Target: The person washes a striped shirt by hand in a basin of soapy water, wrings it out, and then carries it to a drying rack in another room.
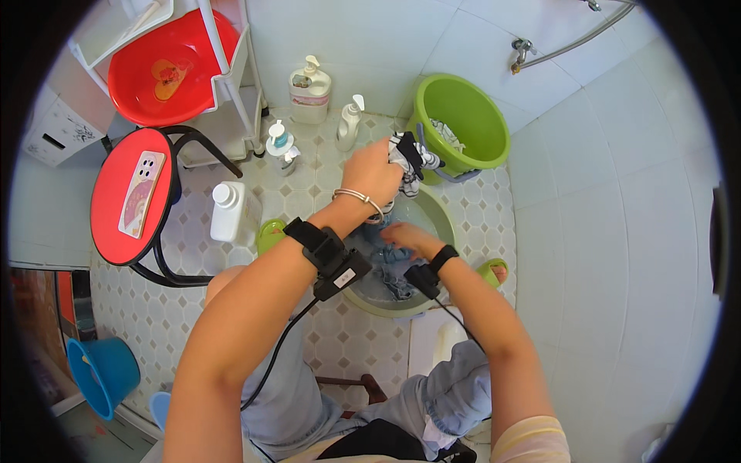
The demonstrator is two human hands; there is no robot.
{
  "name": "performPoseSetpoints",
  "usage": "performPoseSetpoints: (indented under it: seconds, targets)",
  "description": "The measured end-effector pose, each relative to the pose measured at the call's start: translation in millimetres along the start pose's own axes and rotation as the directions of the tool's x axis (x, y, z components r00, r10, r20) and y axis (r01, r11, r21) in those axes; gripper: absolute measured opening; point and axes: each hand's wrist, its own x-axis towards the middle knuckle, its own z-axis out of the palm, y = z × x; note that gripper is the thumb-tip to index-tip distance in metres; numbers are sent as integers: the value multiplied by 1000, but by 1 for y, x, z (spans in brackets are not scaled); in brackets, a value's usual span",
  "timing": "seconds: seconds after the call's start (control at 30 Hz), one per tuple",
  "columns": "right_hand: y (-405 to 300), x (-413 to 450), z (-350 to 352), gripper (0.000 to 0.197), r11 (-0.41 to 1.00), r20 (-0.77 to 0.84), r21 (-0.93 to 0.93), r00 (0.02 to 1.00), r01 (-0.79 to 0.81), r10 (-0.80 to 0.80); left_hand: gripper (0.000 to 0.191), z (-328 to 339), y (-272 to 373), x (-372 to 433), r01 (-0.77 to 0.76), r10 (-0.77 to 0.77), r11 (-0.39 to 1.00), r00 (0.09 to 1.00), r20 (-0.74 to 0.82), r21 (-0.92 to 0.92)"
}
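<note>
My left hand [373,173], with a bangle at its wrist, is closed around a bunched black-and-white striped garment [408,159]. It holds the cloth above the far rim of a pale green basin [446,223], close beside the green bucket. Slightly blurred, my right hand [412,240] hovers over the basin with thumb and fingers apart, and nothing shows in its grasp. Beneath it, blue denim-like cloth [393,280] lies soaking in cloudy water. My left forearm hides part of the basin's left side.
A green bucket [463,116] with cloth inside stands behind the basin. Pump bottles [310,95] and a white capped bottle [231,214] stand on the tiled floor. Leftward are a red stool [110,202] bearing a phone [142,194], a red basin [133,87] and a blue bucket [113,370].
</note>
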Motion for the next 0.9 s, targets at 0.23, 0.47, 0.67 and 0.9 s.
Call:
performPoseSetpoints:
  seconds: [0.23, 0.47, 0.67, 0.9]
  targets:
    - [-66, -14, 20, 66, 502, 43, 565, 631, -655, 775, 26, -9, -9, 0, 30, -34, 989, 999, -28, -143]
    - [-76, 12, 45, 74, 532, 122, 686, 800, -496, 587, 25, -9, -7, 1, 16, -14, 995, 1000, 21, -98]
    - [-80, 11, 46, 70, 523, 216, 754, 902, -398, 374, 24, -3, -1, -1, -29, 30, 997, 999, 11, -72]
    - [-103, -64, 4, 75, 684, -370, 704, 724, -191, 582, 29, 8, 0, -6, 3, 43, 976, 978, 205, -219]
